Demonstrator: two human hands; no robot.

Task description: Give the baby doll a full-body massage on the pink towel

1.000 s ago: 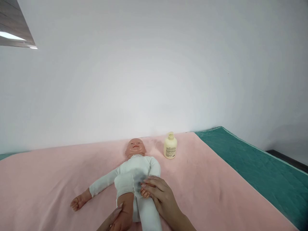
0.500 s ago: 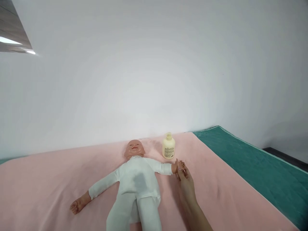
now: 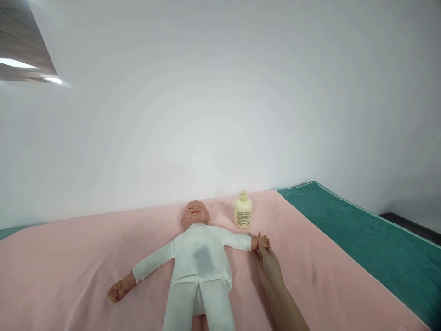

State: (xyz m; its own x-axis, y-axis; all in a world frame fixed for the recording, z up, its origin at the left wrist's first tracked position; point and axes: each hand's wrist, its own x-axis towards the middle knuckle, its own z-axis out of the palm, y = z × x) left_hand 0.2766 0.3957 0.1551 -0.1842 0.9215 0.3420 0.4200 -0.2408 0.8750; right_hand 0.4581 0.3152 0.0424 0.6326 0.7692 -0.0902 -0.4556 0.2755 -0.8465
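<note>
Baby doll (image 3: 201, 279) is face-up on the pink sheet (image 3: 320, 285), white cloth body, grey torso patch (image 3: 204, 260), arms spread.

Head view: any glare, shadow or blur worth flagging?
Head view, upper left: lights glare; head view, middle: the wall is brightest there, dimming rightward; head view, lower part: soft shadow on the cloth beside the right forearm, bottle print too soft to read.

Pale yellow bottle (image 3: 243, 214) standing upright on a pink sheet (image 3: 303, 271), label facing me. Green cover (image 3: 347, 234) pokes out at the right, whitish wall (image 3: 206, 115) behind, plus some dark edge (image 3: 409, 227), can't tell of what.
</note>
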